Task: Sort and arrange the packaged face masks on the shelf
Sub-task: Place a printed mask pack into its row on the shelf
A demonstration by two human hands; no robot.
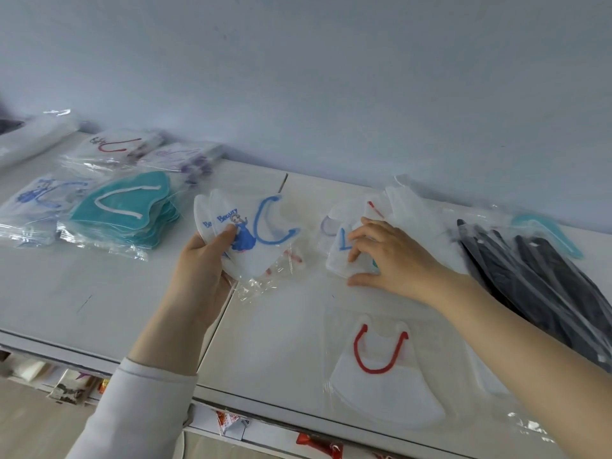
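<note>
A pale sleeve [132, 409] comes in at the near left. Its left hand [202, 260] holds up a few white masks with a blue loop [261, 236] in clear bags, thumb on the front, fingers behind. The front one has a girl in a blue dress on it. The right hand [387, 256] is on a small white mask pack [341, 260] lying in the middle of the shelf [99, 293]. Its bent fingers sit on top and its thumb is at the near edge, so it pinches the pack. Near the front edge lies a white mask with a red loop [381, 389] in its bag. On the right is a spread pile of dark masks [530, 279], with one teal mask [546, 233] just behind it. On the left sits a stack of teal masks [126, 207], and beside it, further left, blue-print masks [39, 200]. Behind them, by the wall, are red-loop masks [112, 147] and purple-loop masks [182, 159]
</note>
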